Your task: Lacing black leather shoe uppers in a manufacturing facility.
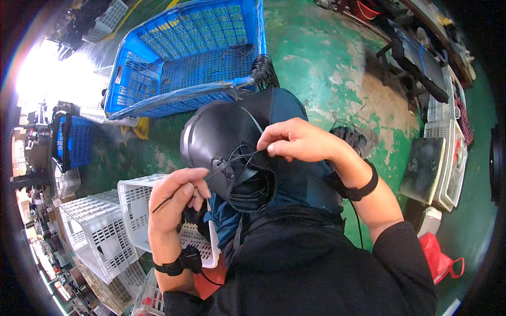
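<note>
— Pinching what?
— A thin black cord (232,160); right hand (298,141) fingers nip one end over the black shell (219,145), left hand (176,197) fingers nip the other, below it.
— Around the shell?
— Green floor (321,68) beyond, blue crate (184,58) above, white crate (134,210) lower left.

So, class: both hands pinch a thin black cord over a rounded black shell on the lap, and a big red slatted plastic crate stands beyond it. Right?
Not quite: the head view shows the big slatted plastic crate is blue, not red. The left hand and right hand do pinch the thin black cord over the rounded black shell.
</note>
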`<state>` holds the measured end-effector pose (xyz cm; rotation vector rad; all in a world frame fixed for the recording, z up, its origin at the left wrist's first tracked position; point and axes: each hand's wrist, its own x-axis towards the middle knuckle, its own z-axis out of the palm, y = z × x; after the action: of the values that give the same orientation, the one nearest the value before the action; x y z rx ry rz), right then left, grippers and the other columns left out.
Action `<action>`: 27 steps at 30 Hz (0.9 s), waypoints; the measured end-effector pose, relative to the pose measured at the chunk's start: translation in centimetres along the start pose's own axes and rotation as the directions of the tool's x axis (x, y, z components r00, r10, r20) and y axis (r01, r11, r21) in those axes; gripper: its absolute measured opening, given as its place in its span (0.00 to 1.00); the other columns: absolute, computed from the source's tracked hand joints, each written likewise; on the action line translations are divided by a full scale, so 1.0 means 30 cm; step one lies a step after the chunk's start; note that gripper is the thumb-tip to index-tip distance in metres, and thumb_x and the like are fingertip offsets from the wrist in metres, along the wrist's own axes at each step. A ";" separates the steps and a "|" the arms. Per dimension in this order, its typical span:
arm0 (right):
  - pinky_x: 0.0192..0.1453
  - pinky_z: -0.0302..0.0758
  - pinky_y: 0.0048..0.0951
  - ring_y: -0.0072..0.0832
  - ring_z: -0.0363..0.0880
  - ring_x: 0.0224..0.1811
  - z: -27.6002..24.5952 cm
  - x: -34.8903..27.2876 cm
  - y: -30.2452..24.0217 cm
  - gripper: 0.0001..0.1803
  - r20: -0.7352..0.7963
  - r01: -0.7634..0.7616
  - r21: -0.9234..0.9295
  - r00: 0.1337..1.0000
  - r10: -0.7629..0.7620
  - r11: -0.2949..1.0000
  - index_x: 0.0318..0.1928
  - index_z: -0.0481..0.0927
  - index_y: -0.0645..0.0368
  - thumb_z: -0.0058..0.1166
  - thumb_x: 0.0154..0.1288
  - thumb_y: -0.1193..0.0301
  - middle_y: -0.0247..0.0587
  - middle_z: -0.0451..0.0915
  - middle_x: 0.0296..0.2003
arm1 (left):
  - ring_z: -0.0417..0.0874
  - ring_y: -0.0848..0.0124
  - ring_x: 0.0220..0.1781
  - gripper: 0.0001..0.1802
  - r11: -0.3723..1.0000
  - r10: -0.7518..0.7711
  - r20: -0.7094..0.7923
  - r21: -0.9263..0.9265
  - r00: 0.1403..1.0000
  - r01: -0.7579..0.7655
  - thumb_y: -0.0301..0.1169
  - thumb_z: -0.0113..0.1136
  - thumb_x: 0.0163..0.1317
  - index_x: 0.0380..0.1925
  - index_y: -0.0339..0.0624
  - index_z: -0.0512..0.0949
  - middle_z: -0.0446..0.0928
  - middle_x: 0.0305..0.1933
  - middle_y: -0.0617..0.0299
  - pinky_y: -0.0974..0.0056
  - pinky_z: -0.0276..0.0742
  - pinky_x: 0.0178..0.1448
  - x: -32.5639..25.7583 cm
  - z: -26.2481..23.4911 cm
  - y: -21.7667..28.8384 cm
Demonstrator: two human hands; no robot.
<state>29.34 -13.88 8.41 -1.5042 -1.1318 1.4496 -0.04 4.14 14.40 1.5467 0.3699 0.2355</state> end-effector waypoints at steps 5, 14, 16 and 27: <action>0.43 0.76 0.23 0.18 0.80 0.40 0.022 0.020 -0.004 0.13 0.025 0.180 0.106 0.983 -0.184 0.978 0.45 0.85 0.59 0.58 0.75 0.62 0.33 0.84 0.36 | 0.83 0.63 0.32 0.13 0.812 0.141 0.258 0.522 0.956 -0.261 0.27 0.68 0.59 0.44 0.36 0.88 0.84 0.34 0.55 0.62 0.77 0.38 0.024 -0.017 0.073; 0.24 0.59 0.20 0.19 0.68 0.24 0.139 0.032 -0.042 0.11 -0.017 0.009 0.888 1.000 0.012 0.459 0.46 0.81 0.72 0.49 0.69 0.79 0.39 0.79 0.31 | 0.84 0.58 0.42 0.07 0.184 0.565 0.016 0.972 0.825 -0.145 0.29 0.73 0.54 0.29 0.40 0.83 0.82 0.36 0.59 0.52 0.77 0.49 0.120 0.118 -0.038; 0.23 0.59 0.20 0.19 0.68 0.24 0.155 0.043 -0.051 0.11 -0.051 0.042 0.894 0.999 0.008 0.445 0.47 0.81 0.72 0.48 0.69 0.80 0.40 0.80 0.32 | 0.83 0.57 0.40 0.08 0.307 0.590 -0.045 0.936 0.806 -0.173 0.28 0.73 0.54 0.28 0.39 0.82 0.81 0.35 0.58 0.53 0.77 0.47 0.137 0.123 -0.068; 0.48 0.80 0.33 0.36 0.83 0.44 0.261 0.068 -0.101 0.10 -0.439 0.467 -0.298 0.707 -0.554 0.833 0.50 0.85 0.61 0.60 0.70 0.82 0.40 0.83 0.41 | 0.78 0.53 0.35 0.09 0.769 0.262 -0.125 0.626 0.957 -0.129 0.27 0.69 0.61 0.30 0.34 0.77 0.77 0.32 0.53 0.55 0.74 0.42 0.152 0.152 -0.054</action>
<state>21.18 -11.44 9.95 -1.4041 -1.2161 0.5306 5.77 1.61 12.34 2.2259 0.4762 0.4785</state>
